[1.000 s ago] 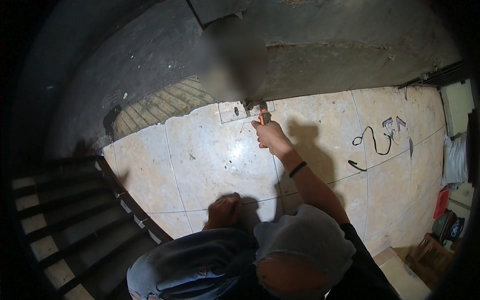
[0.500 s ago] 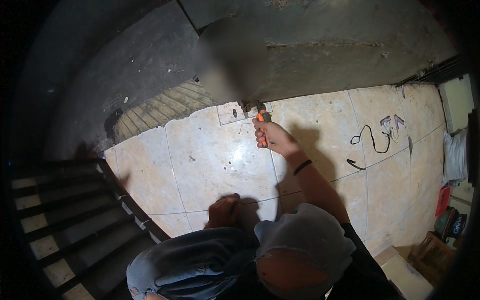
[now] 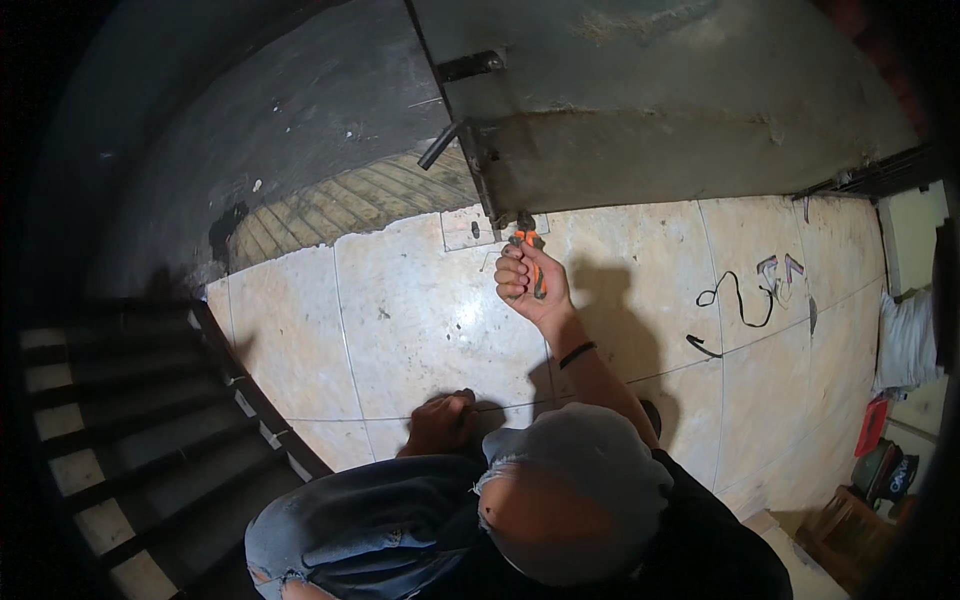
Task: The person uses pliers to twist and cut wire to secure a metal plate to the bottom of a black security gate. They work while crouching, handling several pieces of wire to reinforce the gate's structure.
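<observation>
My right hand point(image 3: 530, 285) is closed round the handles of orange-and-black pliers point(image 3: 540, 285). Their dark jaws point away from me and meet the lower corner of a dark metal door point(image 3: 620, 150), by a small rusty fitting point(image 3: 499, 229). Whether the jaws grip that fitting cannot be made out. A thin bent wire point(image 3: 488, 262) lies on the tiles just left of my fist. My left hand is out of view; the brown shape point(image 3: 440, 425) below my left side looks like my bare foot.
Black strips point(image 3: 742, 300) and short coloured wires point(image 3: 775, 272) lie on the tiled floor point(image 3: 430, 330) at right. Slatted dark metalwork point(image 3: 130, 430) stands at left. A pipe-like latch point(image 3: 438, 147) juts from the door edge. A ribbed ramp point(image 3: 350, 205) lies beyond. A wooden crate point(image 3: 845, 535) stands lower right.
My right wrist has turned a little, with the pliers still held at the door's corner. The blurred patch over the door has gone, so its latch and edge show. The view has shifted slightly.
</observation>
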